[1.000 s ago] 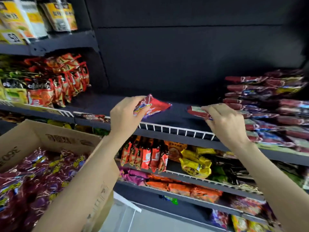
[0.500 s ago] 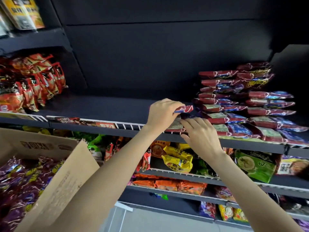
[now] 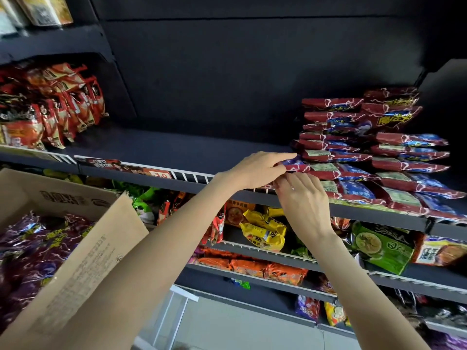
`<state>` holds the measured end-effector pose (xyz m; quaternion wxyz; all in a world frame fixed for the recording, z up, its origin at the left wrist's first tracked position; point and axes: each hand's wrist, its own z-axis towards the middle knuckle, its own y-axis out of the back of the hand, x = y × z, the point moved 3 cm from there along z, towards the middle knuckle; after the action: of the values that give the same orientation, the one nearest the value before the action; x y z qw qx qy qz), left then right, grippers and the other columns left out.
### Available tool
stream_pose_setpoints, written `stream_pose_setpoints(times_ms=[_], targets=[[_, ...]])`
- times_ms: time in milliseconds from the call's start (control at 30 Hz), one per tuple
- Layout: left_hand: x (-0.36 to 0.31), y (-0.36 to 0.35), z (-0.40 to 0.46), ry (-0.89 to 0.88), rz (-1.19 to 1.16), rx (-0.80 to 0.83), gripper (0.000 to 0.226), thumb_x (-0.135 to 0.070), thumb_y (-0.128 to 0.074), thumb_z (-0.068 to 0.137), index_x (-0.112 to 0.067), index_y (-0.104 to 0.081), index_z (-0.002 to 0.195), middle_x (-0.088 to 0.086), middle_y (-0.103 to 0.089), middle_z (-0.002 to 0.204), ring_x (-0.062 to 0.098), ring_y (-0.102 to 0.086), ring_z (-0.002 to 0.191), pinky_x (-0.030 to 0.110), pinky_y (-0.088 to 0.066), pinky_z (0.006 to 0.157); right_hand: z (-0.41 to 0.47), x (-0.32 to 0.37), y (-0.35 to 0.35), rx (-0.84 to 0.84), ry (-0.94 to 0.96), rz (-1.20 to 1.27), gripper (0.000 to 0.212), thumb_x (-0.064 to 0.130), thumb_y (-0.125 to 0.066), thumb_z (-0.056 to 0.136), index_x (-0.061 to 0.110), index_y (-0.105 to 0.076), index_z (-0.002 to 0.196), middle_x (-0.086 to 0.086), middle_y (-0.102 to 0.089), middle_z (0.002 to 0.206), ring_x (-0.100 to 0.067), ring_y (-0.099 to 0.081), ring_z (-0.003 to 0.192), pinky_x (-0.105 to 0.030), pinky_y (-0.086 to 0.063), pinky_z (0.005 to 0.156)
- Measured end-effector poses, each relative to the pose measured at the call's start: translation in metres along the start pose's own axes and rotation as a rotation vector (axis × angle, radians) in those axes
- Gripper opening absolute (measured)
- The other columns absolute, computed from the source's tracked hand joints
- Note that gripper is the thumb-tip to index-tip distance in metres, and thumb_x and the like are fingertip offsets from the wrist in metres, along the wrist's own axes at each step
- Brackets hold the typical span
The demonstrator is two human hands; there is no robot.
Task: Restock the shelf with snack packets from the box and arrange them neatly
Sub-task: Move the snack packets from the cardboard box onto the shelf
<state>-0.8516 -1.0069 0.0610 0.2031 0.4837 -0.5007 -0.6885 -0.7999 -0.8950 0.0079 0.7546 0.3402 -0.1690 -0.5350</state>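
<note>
While two hands [image 3: 280,183] clasp one packet [image 3: 294,165], roughly three stacks [image 3: 374,152] stand beside.

A red-and-blue snack packet [image 3: 294,164] lay flat at the left end of the stacked red-and-blue packets [image 3: 374,152], which sat piled in several layers on the right part of the dark shelf [image 3: 161,150]. The shelf's middle stretch was bare behind its white wire rail [image 3: 194,176]. The open cardboard box [image 3: 83,238] at lower left held glossy purple-and-yellow packets [image 3: 32,248] heaped loosely inside.
</note>
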Motion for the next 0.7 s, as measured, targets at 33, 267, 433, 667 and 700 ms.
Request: stream_pose_setpoints(times_ms=[33,267,433,667,700], targets=[[-0.002,0.004,-0.004,-0.011,-0.001,-0.04,0.042,-0.025,-0.034,0.101,-0.03,-0.039,0.143,-0.001,-0.045,0.144,0.02,-0.045,0.126,0.041,-0.039,0.102,0.0,0.0,0.003,-0.001,-0.003,0.017,0.01,0.005,-0.064,0.082,0.009,-0.069,0.091,-0.006,-0.067,0.086,-0.026,-0.062,0.083,-0.036,-0.049,0.079],[0.03,0.034,-0.075,-0.175,0.244,-0.665,0.025,-0.027,-0.047,0.095,-0.024,-0.07,0.104,-0.011,-0.072,0.089,0.007,-0.065,0.084,0.031,-0.053,0.062,0.011,0.024,0.047,-0.162,0.037,0.179,0.011,0.002,-0.061,0.084,0.006,-0.068,0.091,-0.007,-0.067,0.078,-0.026,-0.061,0.071,-0.037,-0.049,0.062],[0.081,0.052,-0.176,-0.215,0.383,-0.929,0.018,-0.02,-0.057,0.088,-0.017,-0.074,0.083,-0.01,-0.065,0.058,0.006,-0.06,0.051,0.018,-0.042,0.046,0.026,0.088,0.052,-0.229,0.141,0.302,0.019,0.011,-0.054,0.092,0.007,-0.065,0.078,-0.005,-0.062,0.069,-0.025,-0.053,0.067,-0.036,-0.041,0.061],[0.179,0.085,-0.325,0.155,0.457,-0.702,0.023,-0.034,-0.051,0.088,-0.026,-0.072,0.083,-0.011,-0.066,0.064,0.005,-0.06,0.057,0.02,-0.044,0.046,0.055,0.225,0.017,0.072,0.295,0.627,0.016,0.019,-0.054,0.09,0.013,-0.068,0.093,0.0,-0.066,0.082,-0.021,-0.063,0.073,-0.031,-0.052,0.055],[0.198,0.092,-0.346,0.215,0.464,-0.662,0.022,-0.034,-0.051,0.087,-0.027,-0.072,0.085,-0.012,-0.066,0.066,0.004,-0.059,0.059,0.022,-0.047,0.047,0.059,0.246,0.009,0.165,0.299,0.654,0.018,0.022,-0.052,0.09,0.015,-0.068,0.095,0.001,-0.067,0.085,-0.02,-0.064,0.075,-0.032,-0.053,0.054]])
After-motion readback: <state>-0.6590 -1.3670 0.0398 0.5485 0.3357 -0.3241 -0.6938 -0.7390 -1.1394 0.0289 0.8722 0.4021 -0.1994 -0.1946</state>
